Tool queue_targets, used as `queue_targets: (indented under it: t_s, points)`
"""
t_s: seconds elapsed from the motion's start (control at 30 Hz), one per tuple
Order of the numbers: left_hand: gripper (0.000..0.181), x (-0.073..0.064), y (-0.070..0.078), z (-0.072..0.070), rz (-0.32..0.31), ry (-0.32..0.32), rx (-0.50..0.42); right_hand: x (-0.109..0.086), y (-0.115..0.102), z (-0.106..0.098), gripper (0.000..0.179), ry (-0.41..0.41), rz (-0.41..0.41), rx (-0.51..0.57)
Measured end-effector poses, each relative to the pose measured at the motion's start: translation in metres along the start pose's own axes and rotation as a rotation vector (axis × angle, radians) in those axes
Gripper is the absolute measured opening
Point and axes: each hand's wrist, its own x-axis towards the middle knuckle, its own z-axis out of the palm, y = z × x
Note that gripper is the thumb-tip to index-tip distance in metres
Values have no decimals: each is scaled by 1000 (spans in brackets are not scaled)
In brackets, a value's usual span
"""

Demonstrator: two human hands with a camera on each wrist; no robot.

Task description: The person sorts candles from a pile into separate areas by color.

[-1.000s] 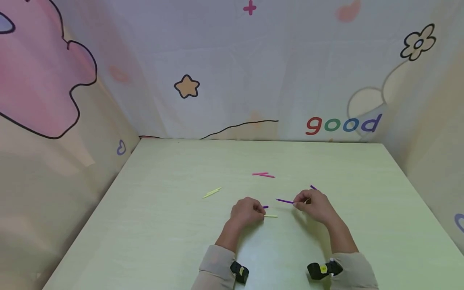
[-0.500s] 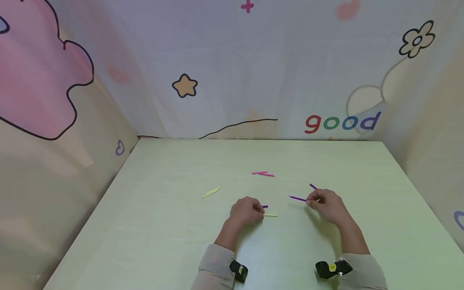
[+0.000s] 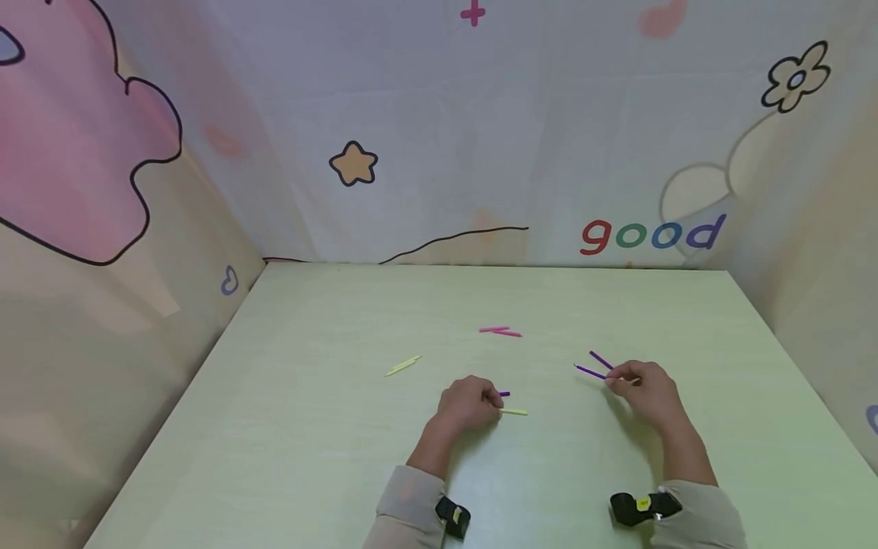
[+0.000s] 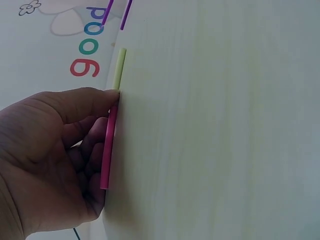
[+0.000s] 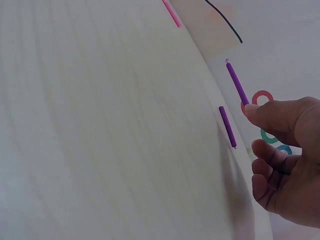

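Observation:
My left hand point(image 3: 471, 402) pinches thin birthday candles between thumb and fingers. In the left wrist view a yellow candle point(image 4: 119, 69) sticks out past the thumb, and a pink candle point(image 4: 107, 155) runs below it along the curled fingers. A purple end point(image 3: 504, 394) shows just beyond the left fingers in the head view; the rest is hidden. Between thumb and index finger, my right hand point(image 3: 648, 393) holds a purple candle point(image 5: 237, 82) by one end, its small wick pointing away to the left. Close by lies another purple candle point(image 5: 227, 126).
Two pink candles point(image 3: 506, 333) lie crossed near the middle of the pale table point(image 3: 309, 442). Left of them, two yellow candles point(image 3: 403, 366) lie side by side. A printed cloth wall point(image 3: 439, 137) rises behind the table's back edge.
My right hand has moved to the right with its purple candle, and more of the purple candle lying there now shows. The left hand stays in place with its candles.

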Motion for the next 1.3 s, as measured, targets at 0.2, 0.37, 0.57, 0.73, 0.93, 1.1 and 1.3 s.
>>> queue_targets:
  t_s: [0.2,0.37,0.57,0.73,0.93,1.1,1.3]
  points:
    - [11,-1,-1,1,1,-7,-17,3,10,-3,16,30,44,-14]
    - [9,-1,-2,1,-1,-3,-35,4,19,-2,17,44,89,-10]
    - [16,-2,-1,1,9,7,-30,4,24,-2,19,78,133,1]
    - [17,-3,-1,1,8,9,-48,4,27,-4,19,81,124,-2]
    - [14,-3,-2,0,-8,8,-80,8,30,-5,18,77,119,-9]
    - [13,-3,-2,0,-2,7,-84,10,32,-4,17,83,120,-19]
    - [13,-2,-2,1,21,24,-60,11,32,-5,18,87,144,-7]
